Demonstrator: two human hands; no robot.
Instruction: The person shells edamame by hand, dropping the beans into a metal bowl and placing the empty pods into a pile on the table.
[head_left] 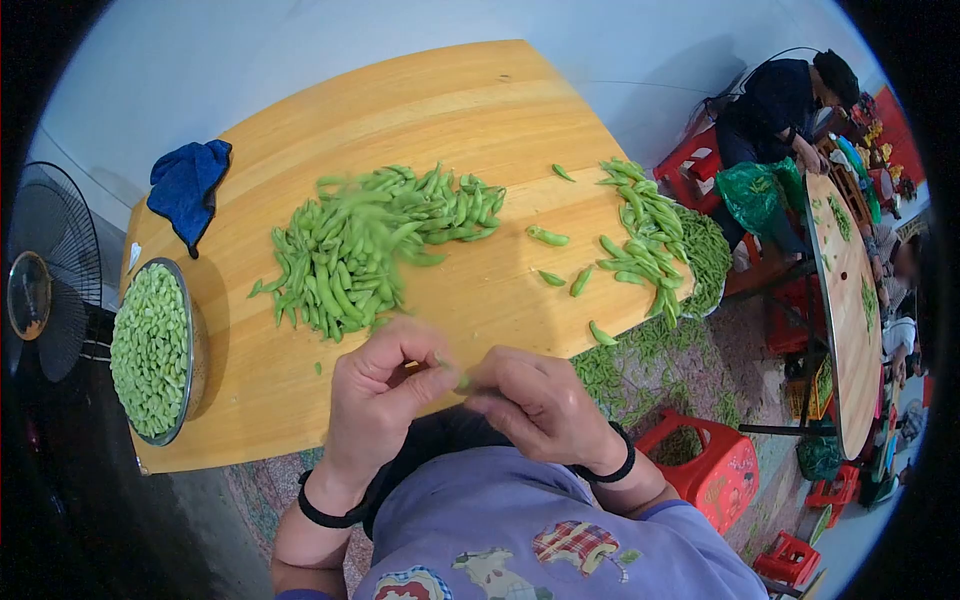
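Observation:
At the table's near edge my left hand (385, 385) is closed in a pinch on a small green bean pod (462, 381), partly hidden by the fingers. Facing it, my right hand (535, 400) has its fingers closed at the other end of the same pod; both are slightly blurred. Beyond them lies a big heap of whole green soybean pods (345, 250). To the left, a metal bowl (196, 370) is full of shelled green beans (150, 345).
Scattered pods and empty-looking shells (640, 255) lie at the table's (480, 100) right edge, above a heaped basin (708, 255). A blue cloth (188, 188), a fan (45, 285) and a red stool (715, 470) stand around. A person (765, 125) sits at another table (850, 350).

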